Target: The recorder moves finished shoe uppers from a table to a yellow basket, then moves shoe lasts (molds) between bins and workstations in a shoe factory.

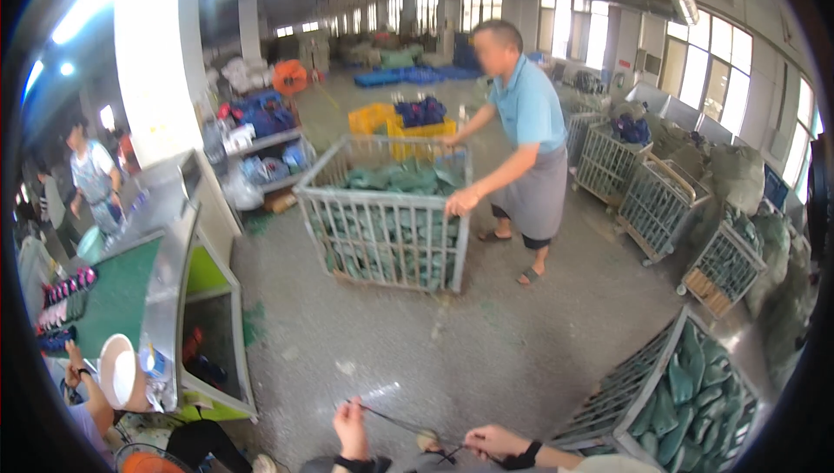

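Note:
Near the lower edge, a thin dark cord (395,421) stretches between my two hands. My left hand (351,431) is raised and closed, pinching one end of it between the fingertips. My right hand (493,441) is lower and to the right, with its fingers closed on the other end. Close to the right hand the cord seems to cross over itself. Dark bands sit around both wrists.
A person in a blue shirt (530,99) grips a metal cage cart (382,212) full of green shoe-last-like pieces. A similar loaded cart (608,416) stands at lower right. More carts (665,204) line the right side. A green-topped worktable (122,286) is on the left, with another person's arm (95,399) beside it.

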Motion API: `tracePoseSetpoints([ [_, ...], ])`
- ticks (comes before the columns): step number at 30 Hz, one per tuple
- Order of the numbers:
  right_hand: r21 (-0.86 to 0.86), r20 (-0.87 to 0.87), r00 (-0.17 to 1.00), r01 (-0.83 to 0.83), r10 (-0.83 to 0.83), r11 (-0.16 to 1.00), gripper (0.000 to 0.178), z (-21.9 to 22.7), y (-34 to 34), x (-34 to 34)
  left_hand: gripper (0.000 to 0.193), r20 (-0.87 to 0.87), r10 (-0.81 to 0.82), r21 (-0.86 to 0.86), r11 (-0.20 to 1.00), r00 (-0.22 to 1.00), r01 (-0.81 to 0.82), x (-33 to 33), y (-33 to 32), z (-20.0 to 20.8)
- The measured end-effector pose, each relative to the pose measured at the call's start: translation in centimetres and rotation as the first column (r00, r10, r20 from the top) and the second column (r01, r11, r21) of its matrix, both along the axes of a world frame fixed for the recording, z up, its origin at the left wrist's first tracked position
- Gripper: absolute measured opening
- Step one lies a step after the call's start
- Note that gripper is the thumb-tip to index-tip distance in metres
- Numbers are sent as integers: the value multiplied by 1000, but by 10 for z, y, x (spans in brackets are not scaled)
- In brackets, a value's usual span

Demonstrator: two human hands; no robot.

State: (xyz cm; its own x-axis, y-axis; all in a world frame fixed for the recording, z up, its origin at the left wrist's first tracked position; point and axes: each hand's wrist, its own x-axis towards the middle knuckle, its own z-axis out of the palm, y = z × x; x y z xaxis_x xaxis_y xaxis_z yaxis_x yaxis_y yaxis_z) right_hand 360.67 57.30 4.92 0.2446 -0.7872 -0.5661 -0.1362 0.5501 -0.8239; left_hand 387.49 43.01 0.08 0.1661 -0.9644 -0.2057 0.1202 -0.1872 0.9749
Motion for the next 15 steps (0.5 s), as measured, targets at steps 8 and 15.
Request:
tracePoseSetpoints([
  [8, -417, -533, 829, -85, -167, 905, 27, 41, -110, -167, 13, -284, -174, -7, 984, 943, 180, -159, -170, -1],
  [15, -155, 218, 572, 821, -791, 550, 15, 37, -170, -323, 8, -411, -384, 31, 900, 827, 434, -355, -269, 34],
])
